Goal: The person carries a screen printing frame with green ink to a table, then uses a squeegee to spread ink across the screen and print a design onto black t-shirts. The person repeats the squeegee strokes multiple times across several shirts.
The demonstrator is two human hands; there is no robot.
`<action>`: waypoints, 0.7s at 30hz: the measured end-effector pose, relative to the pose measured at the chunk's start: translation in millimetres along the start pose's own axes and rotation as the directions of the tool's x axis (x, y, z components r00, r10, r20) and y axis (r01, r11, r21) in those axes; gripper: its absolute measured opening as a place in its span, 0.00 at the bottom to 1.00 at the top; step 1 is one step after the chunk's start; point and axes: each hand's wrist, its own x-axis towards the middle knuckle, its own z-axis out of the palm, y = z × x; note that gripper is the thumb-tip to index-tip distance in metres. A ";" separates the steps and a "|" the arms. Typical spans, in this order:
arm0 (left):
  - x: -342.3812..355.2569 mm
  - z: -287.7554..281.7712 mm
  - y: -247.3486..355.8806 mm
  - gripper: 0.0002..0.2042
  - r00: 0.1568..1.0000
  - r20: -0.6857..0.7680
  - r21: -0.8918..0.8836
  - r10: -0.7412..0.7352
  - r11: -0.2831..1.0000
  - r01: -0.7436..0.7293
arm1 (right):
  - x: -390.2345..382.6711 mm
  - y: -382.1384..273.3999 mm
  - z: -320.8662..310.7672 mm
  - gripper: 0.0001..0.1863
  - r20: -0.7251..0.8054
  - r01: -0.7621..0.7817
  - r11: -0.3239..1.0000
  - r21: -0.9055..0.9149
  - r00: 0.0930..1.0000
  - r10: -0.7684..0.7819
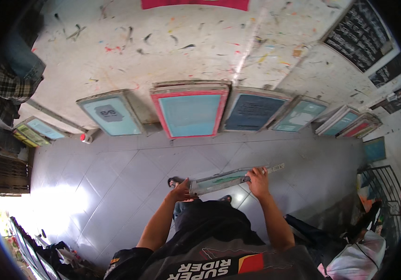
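Observation:
I hold a framed printing screen (219, 181) almost edge-on in front of me, its metal frame stained with green. My left hand (180, 191) presses against its left end. My right hand (258, 180) grips its upper edge near the right end. A thin pale strip (275, 167) sticks out past my right hand. Below the screen my sandalled feet (174, 180) stand on the grey tiled floor (116, 177).
Several framed screens lean against the paint-splattered wall: a red-framed one (189, 114), a pale blue one (109, 113), a dark one (253, 112), more stacked to the right (349, 122). A black wire rack (382, 186) and white bag (359, 261) crowd the right. Clothes hang at left.

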 end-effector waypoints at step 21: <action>200.8 478.9 -42.1 0.34 0.945 -0.032 0.790 -0.324 0.572 0.222 | -261.5 230.2 -206.4 0.06 -0.256 -0.264 0.936 -0.231 0.945 0.203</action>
